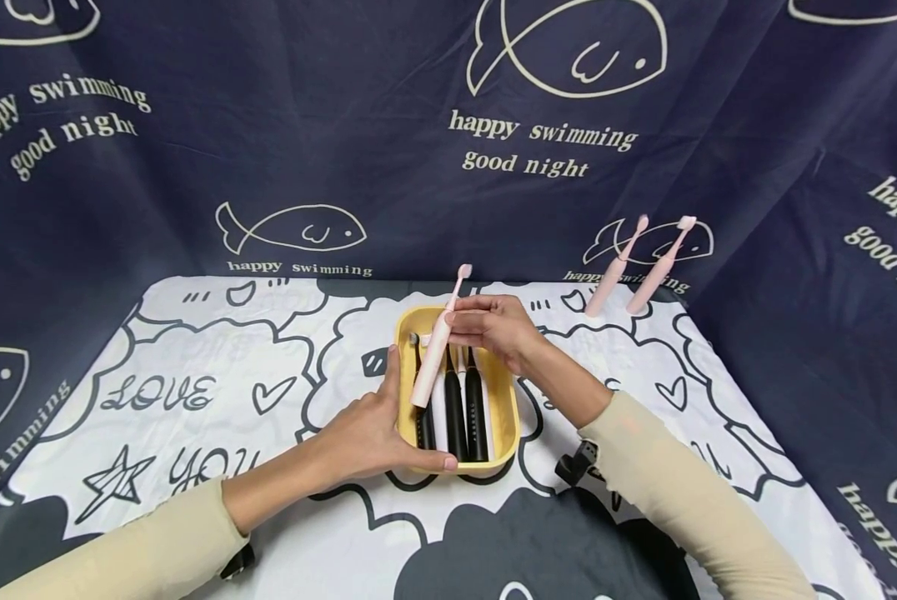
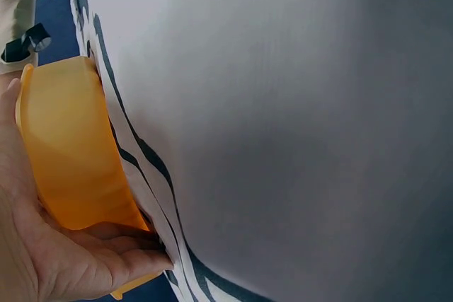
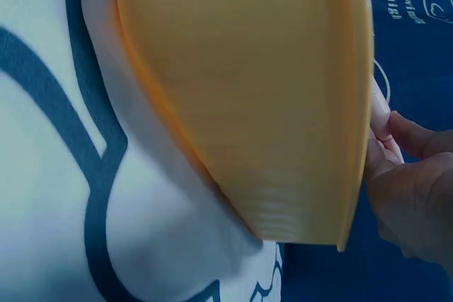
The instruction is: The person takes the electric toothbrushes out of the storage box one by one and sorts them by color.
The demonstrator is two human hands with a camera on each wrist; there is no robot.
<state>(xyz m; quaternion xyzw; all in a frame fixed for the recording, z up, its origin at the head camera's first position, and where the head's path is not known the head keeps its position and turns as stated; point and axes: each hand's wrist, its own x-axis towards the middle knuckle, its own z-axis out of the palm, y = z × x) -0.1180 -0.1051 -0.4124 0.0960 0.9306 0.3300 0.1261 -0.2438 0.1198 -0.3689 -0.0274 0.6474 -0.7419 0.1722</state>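
Note:
Over the left part of a yellow box, my right hand pinches a pink electric toothbrush near its neck. The toothbrush slants, brush head up and away, handle base toward me. My left hand grips the box at its near left corner, thumb along the front rim and fingers along the left side. In the left wrist view, fingers curl against the yellow wall. Several black toothbrushes lie in the box with white ones between them, partly covered by the pink one.
Two pink electric toothbrushes stand upright at the table's back right. The table is covered by a white and dark printed cloth. A navy curtain hangs behind it and along both sides.

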